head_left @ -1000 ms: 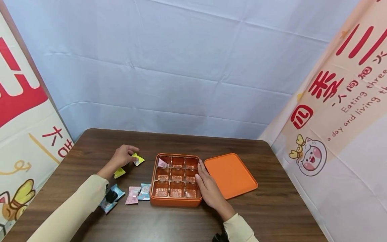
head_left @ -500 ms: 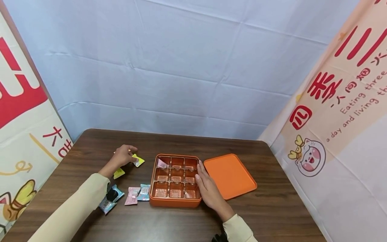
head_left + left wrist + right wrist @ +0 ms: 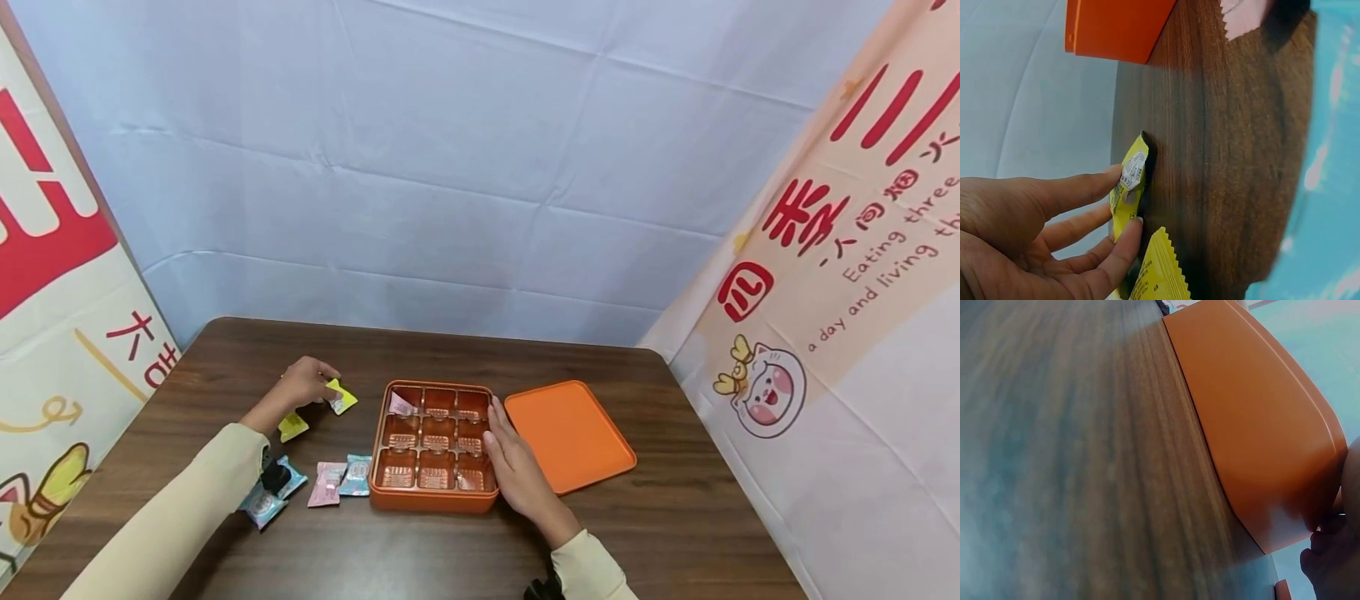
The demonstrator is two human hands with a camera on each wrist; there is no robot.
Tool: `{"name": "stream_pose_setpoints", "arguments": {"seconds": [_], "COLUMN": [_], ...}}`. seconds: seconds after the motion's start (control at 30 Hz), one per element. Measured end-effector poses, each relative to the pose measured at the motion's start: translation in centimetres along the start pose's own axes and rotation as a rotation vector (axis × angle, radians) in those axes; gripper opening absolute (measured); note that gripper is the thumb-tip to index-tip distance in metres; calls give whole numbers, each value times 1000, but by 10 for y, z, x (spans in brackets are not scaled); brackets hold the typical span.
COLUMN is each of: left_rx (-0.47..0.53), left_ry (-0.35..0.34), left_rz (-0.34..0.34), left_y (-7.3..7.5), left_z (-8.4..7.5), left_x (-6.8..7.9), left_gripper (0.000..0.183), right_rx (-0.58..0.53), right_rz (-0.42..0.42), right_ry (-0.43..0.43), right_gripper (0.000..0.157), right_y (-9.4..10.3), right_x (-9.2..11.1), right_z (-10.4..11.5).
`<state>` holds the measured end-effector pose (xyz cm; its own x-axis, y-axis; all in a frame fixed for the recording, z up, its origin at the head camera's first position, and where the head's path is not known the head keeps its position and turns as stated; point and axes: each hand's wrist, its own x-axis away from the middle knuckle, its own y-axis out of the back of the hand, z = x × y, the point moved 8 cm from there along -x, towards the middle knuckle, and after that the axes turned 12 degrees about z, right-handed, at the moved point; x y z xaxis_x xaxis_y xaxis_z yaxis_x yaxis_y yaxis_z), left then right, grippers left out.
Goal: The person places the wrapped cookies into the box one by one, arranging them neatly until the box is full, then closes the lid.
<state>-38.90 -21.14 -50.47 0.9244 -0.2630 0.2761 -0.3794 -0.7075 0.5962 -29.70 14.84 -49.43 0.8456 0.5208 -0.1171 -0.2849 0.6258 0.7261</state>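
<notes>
My left hand (image 3: 303,383) pinches a small yellow wrapped candy (image 3: 1129,181) between thumb and fingertips, low over the table at the left. A second yellow candy (image 3: 1161,269) lies just below that hand in the left wrist view. With fingers extended, my right hand (image 3: 519,471) rests along the right side of an orange box (image 3: 435,502). The box has a clear insert with several square compartments. One pink candy (image 3: 402,406) sits in its far left compartment; the others hold nothing visible.
A flat orange lid (image 3: 572,437) lies right of the box. By the box's left side are a pink candy (image 3: 327,484) and a blue candy (image 3: 356,476). More blue candies (image 3: 262,505) lie under my left wrist. A pale cloth (image 3: 450,167) hangs behind the table.
My left index finger has drawn in slightly at the yellow candy, which stays in nearly the same spot. My right hand and the box have not moved.
</notes>
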Motion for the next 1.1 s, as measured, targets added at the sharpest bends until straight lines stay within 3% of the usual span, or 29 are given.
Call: {"name": "stream_pose_setpoints", "arguments": {"seconds": [0.43,0.87,1.1], "left_rx": [151,269,315], "left_ry": [5,50,39], "left_rz": [-6,38,69], "left_y": [5,-3,-4], "left_z": [2,11,13], "left_x": [0,1,3], "left_gripper": [32,31,32], "right_rx": [8,19,21], "right_rz": [-1,5,6], "right_ry": [-11,-27,-30], "right_gripper": [55,56,56], "right_y": [1,0,-1], "right_x": [-2,1,0], "right_z": [-1,-3,-3]}}
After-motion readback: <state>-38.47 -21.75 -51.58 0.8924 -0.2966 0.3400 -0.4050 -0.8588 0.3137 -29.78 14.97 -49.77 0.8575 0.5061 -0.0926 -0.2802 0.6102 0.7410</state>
